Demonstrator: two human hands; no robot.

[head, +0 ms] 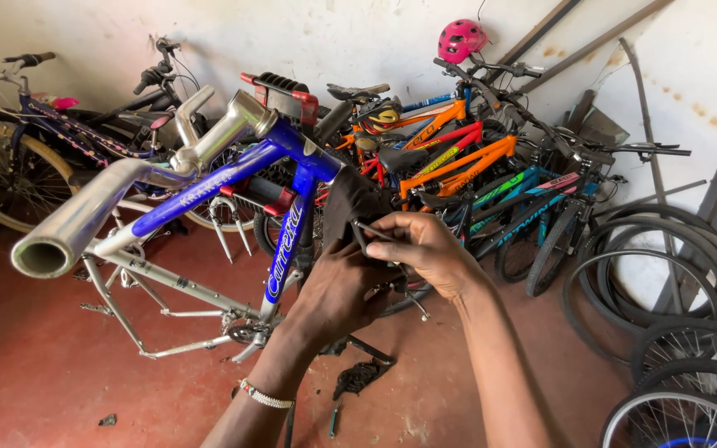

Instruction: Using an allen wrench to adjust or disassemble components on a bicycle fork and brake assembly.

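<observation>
my right hand (pixel 425 249) has thumb and forefinger pinched tight on a thin dark metal rod (pixel 373 230), held near its middle; i cannot tell what kind of tool it is. its far tip points left and ends at the dark cloth (pixel 348 203), touching or nearly so; the near end is hidden under my fingers. my left hand (pixel 338 290) sits just below and left of the right, fingers curled around something dark at the lower edge of the cloth. what it holds is hidden by the knuckles and too dark to make out, so i can only say the fingers are closed, not spread. a beaded bracelet (pixel 265 396) sits on the left wrist. both forearms are cut off at the bottom edge.

the cloth hangs from the saddle end of a blue and silver bike frame (pixel 288 216), which lies tilted with its bare silver tube (pixel 76 224) pointing toward me at left. behind it, a row of orange, red and teal bikes (pixel 458 166) leans by the wall, a pink helmet (pixel 460 39) on top. loose tyres and rims (pixel 674 290) stack at right, partly cut off. small dark parts (pixel 357 377) lie on the red floor (pixel 35 373) below my hands, shapes unclear. no containers in view.
</observation>
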